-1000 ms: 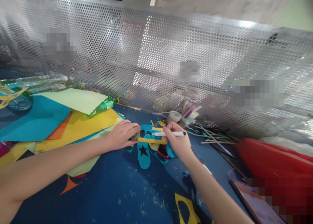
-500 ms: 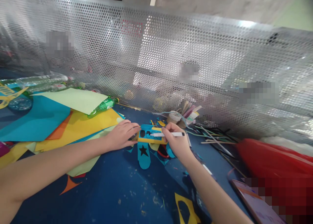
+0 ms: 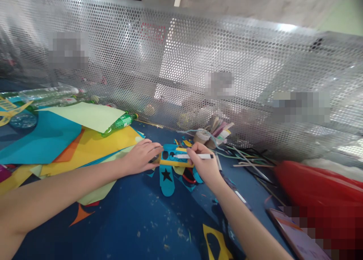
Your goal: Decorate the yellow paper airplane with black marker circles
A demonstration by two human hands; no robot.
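Observation:
A small model plane point(image 3: 178, 163) in yellow and blue card lies on the blue tabletop, with a black star on the blue wing point(image 3: 167, 181) that points toward me. My left hand point(image 3: 143, 156) grips its left end between thumb and fingers. In my right hand point(image 3: 202, 163) is a white marker point(image 3: 193, 156), held like a pen over the plane's side. Its tip is at the blue panel, beside a filled black circle point(image 3: 165, 155) and some drawn outlines. My right fingers partly cover the plane's right end. Under that end, red-handled scissors point(image 3: 189, 175) show in part.
Coloured paper sheets point(image 3: 113, 141) and a green bottle point(image 3: 120, 124) lie left. Behind my right hand stand cardboard tubes point(image 3: 202, 136) with sticks. A red bag point(image 3: 317, 184) and a tablet-like device point(image 3: 295, 229) sit right. A perforated metal screen point(image 3: 181, 67) runs along the back.
The marker has shifted a tiny bit left over the blue panel. My left hand and the model plane look unmoved.

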